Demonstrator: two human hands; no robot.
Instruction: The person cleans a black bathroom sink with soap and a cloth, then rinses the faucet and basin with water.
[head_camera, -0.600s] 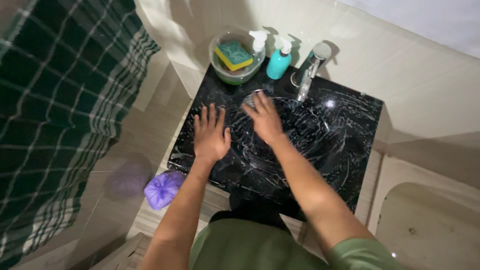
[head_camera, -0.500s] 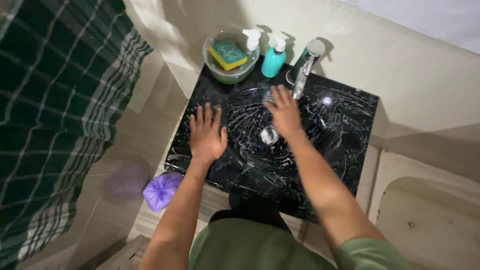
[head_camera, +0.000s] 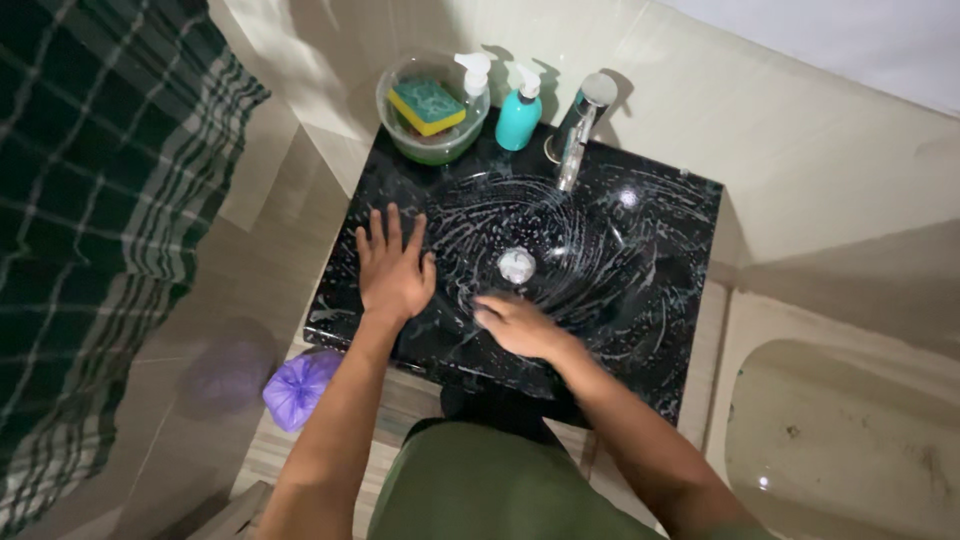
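My left hand (head_camera: 392, 270) lay flat, fingers spread, on the left rim of the black marbled stone basin (head_camera: 640, 300), holding nothing. My right hand (head_camera: 520, 325) pressed open-palmed against the soapy near slope, just below the round metal drain (head_camera: 517, 265).

Two pump bottles stand at the back of the black sink (head_camera: 680, 215), close to the wall. The teal pump bottle (head_camera: 518, 115) is round and short, with a white pump on top. It stands just left of the shiny tap (head_camera: 577, 125). The other pump bottle (head_camera: 472, 72) shows only its white pump top, because the clear round bowl (head_camera: 400, 130) beside it hides the rest. A purple plastic bag (head_camera: 297, 386), tied shut at the top, sits on the floor under the left front corner of the sink. No labels, signs or screens can be made out.
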